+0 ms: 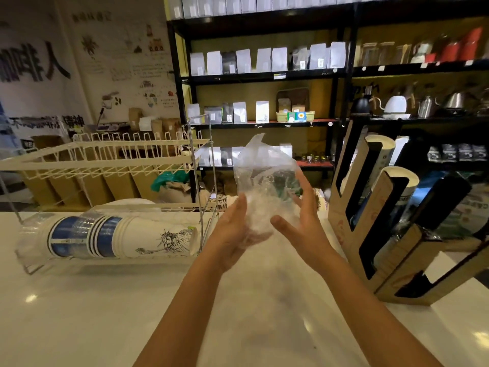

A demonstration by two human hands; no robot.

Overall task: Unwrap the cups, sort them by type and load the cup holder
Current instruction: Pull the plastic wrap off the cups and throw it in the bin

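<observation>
I hold a crumpled clear plastic wrapper [260, 178] up above the white counter. My left hand [231, 231] cups its lower left side and my right hand [301, 226] presses its right side, fingers spread against it. To the left, a wrapped stack of paper cups [111, 238] lies on its side on the counter, white with blue bands and a statue drawing. At the right stands the wooden cup holder [370, 229] with slanted slots; white cup stacks [399, 178] show in its upper slots.
A white wire rack [105, 154] stands behind the lying cups. Black shelves [264, 75] with coffee bags and kettles fill the background. The white counter [105, 313] stretches in front of me.
</observation>
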